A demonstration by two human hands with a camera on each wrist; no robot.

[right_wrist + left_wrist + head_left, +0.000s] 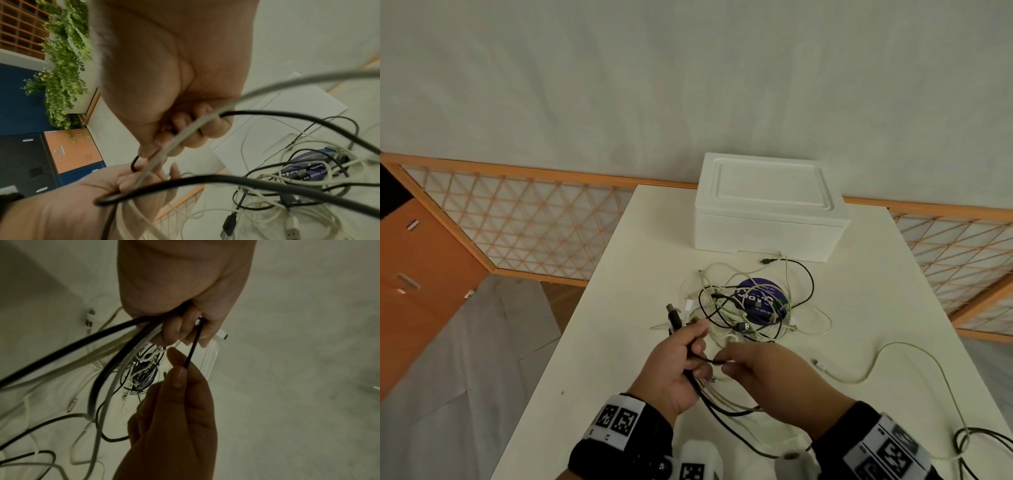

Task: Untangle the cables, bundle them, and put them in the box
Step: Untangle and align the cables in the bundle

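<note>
Left hand (674, 370) grip closed round cable bundle (115, 344) — right hand (767, 377) pinching thin black cable (192, 350).

The purple sticker (761, 300) reads partly "as you go".

Black sleeves (619, 455); white wristbands (616, 418) printed with black square markers on both wrists
</note>
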